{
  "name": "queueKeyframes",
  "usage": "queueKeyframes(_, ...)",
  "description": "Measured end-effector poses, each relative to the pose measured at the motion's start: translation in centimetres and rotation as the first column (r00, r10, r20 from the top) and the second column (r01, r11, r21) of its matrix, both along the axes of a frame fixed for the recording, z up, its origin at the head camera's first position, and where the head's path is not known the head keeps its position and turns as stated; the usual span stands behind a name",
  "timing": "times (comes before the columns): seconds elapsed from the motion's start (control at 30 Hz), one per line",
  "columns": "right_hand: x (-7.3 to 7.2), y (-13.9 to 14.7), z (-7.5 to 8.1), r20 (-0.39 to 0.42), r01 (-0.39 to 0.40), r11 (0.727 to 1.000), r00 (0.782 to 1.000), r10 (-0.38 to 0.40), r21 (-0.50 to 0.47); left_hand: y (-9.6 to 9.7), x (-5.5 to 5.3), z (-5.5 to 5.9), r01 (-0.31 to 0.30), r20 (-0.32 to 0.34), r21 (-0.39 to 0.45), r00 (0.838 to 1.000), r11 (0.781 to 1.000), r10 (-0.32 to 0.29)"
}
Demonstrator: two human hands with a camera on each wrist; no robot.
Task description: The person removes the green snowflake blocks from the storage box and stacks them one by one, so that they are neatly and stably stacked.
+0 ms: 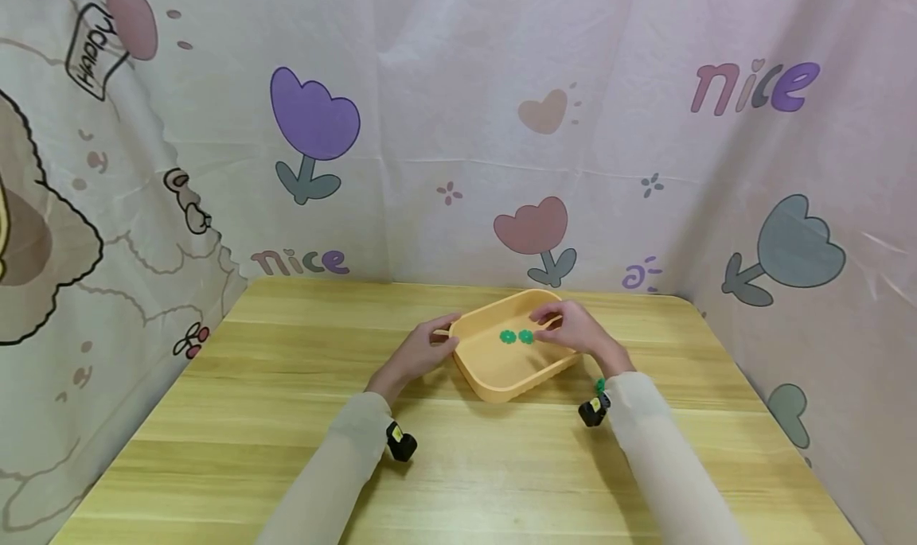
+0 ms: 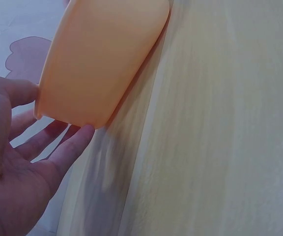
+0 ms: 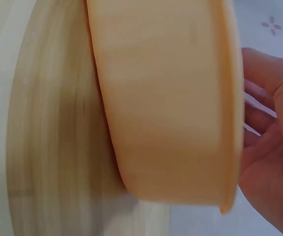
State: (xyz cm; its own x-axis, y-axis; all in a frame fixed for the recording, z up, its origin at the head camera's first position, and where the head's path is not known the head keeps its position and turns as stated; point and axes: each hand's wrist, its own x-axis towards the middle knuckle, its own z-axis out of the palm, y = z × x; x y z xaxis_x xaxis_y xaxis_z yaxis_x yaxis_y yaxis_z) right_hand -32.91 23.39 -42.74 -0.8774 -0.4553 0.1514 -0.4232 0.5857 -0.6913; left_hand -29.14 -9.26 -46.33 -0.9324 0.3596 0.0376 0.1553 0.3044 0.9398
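Note:
A yellow-orange plastic basin [image 1: 494, 378] stands on the table, one long side turned toward me. My left hand [image 1: 423, 348] holds its left end, thumb and fingers about the rim; the left wrist view shows the fingertips against the outer wall [image 2: 97, 64]. Inside the basin lie two small green scalloped pieces, a left one [image 1: 508, 336] and a right one [image 1: 526, 336]. Over the basin's right side reaches my right hand [image 1: 573, 328], thumb close to the right piece and a gap between thumb and fingers. In the right wrist view the basin wall [image 3: 166, 108] hides its fingertips.
Another small green item [image 1: 600, 386] lies on the table beside the right wrist, partly covered by the sleeve and wrist camera. The wooden table [image 1: 286, 370] ends at the back against a printed cloth [image 1: 430, 115].

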Motion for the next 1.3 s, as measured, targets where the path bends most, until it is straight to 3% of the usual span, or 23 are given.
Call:
queueKeyframes(0.17,-0.9,-1.1,-0.7,-0.007,-0.031,0.998,0.999,0.032,0.055,0.0,0.0,-0.2,0.000,0.004,0.003,1.000,1.000,0.000)
queueKeyframes(0.37,-0.9,-1.7,-0.9,-0.082,-0.035,0.984,0.995,0.050,0.177,0.1,-0.1,0.0,-0.012,0.014,0.004,1.000,1.000,0.012)
queueKeyframes(0.6,-0.9,-2.2,-0.8,0.030,0.033,0.959,0.999,-0.043,0.283,0.1,-0.1,0.1,-0.019,0.017,0.002,1.000,1.000,0.019)
queueKeyframes(0.9,-1.1,-2.3,-1.4,0.003,-0.031,0.964,1.000,0.031,0.263,0.0,0.0,0.1,-0.025,0.026,-0.001,0.999,1.000,0.025)
queueKeyframes(1.07,-1.0,-2.5,-1.2,0.045,-0.024,0.966,0.999,0.013,0.259,0.0,0.1,0.0,-0.033,0.023,-0.007,0.999,0.999,0.033)
queueKeyframes(1.3,-1.1,-2.5,-1.1,0.030,-0.005,0.959,1.000,-0.004,0.282,0.1,-0.1,0.0,-0.028,0.024,-0.010,0.999,1.000,0.028)
